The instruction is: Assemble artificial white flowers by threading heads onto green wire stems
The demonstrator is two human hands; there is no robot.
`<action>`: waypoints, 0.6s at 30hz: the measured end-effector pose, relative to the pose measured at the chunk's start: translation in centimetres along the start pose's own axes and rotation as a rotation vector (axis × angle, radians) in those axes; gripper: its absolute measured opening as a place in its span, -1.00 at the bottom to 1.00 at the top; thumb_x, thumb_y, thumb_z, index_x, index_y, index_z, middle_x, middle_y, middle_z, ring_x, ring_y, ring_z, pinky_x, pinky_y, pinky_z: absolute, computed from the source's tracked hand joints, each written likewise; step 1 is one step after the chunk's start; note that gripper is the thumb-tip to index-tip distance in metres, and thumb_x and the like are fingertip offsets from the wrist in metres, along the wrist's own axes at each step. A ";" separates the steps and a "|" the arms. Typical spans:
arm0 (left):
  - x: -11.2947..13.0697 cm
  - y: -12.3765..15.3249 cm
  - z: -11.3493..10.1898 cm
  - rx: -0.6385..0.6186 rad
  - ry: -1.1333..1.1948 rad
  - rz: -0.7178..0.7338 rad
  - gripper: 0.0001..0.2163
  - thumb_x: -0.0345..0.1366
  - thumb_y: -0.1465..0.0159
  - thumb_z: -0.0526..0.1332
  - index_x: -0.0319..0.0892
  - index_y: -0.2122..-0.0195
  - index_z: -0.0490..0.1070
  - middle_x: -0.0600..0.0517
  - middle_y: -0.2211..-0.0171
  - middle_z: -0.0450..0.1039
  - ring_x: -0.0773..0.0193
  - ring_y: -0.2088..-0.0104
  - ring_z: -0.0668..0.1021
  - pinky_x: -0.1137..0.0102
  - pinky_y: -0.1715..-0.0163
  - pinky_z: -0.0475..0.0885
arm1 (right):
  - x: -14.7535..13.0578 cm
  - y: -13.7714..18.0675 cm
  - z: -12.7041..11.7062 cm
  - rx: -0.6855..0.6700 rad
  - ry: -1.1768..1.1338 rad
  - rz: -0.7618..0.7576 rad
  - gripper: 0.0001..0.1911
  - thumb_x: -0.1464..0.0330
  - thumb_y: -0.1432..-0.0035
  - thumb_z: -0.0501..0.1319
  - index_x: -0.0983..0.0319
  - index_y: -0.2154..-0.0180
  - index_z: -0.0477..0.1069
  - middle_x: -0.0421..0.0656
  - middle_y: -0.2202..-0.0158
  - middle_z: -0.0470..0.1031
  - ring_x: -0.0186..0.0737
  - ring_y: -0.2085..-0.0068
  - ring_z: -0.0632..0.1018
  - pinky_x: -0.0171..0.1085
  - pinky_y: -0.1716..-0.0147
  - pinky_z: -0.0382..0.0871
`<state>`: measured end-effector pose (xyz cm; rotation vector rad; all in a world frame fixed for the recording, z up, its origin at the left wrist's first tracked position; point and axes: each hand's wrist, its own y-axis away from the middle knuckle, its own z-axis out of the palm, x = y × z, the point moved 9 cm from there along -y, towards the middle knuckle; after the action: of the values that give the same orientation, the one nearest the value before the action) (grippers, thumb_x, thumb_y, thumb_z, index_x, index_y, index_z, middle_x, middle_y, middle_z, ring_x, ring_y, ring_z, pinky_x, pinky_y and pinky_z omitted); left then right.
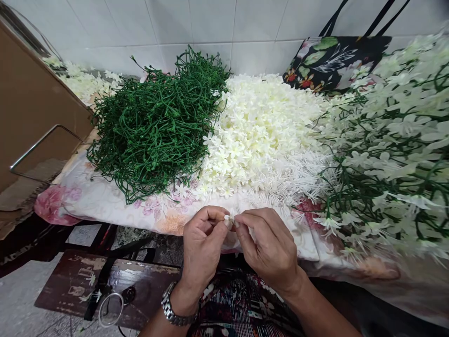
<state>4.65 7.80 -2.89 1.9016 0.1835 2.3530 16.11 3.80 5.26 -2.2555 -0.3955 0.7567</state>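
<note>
My left hand [201, 245] and my right hand [270, 248] meet fingertip to fingertip at the front edge of a cloth-covered table. Together they pinch a small white artificial flower [229, 218]. Both hands are closed in a pinch. A metal wristwatch [175, 311] is on my left wrist. Just beyond the hands lies a big heap of loose white flowers [261, 128]. A tangled pile of green plastic stems [157, 126] sits to its left. On the right is a mass of assembled stems with white flowers [393, 145].
A floral cloth [105, 201] covers the table. A brown cardboard box [31, 98] with a metal rod stands at left. A dark floral bag [333, 61] leans on the white tiled wall. A dark wooden board [105, 285] with a ring lies below.
</note>
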 end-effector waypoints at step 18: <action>1.5 0.6 -0.1 0.028 -0.091 0.185 -0.90 -0.52 -0.06 0.24 -0.20 0.52 0.46 0.06 0.44 0.48 0.36 0.39 0.51 0.55 0.38 0.42 | -0.8 0.3 0.1 0.027 0.110 -0.020 -0.84 0.57 -0.11 0.12 0.22 0.44 0.27 -0.21 0.59 0.35 -0.28 0.49 0.38 -0.29 0.48 0.27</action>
<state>4.21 7.46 -1.36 2.1191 0.0336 2.3799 15.40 3.27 5.34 -2.2532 -0.3527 0.6216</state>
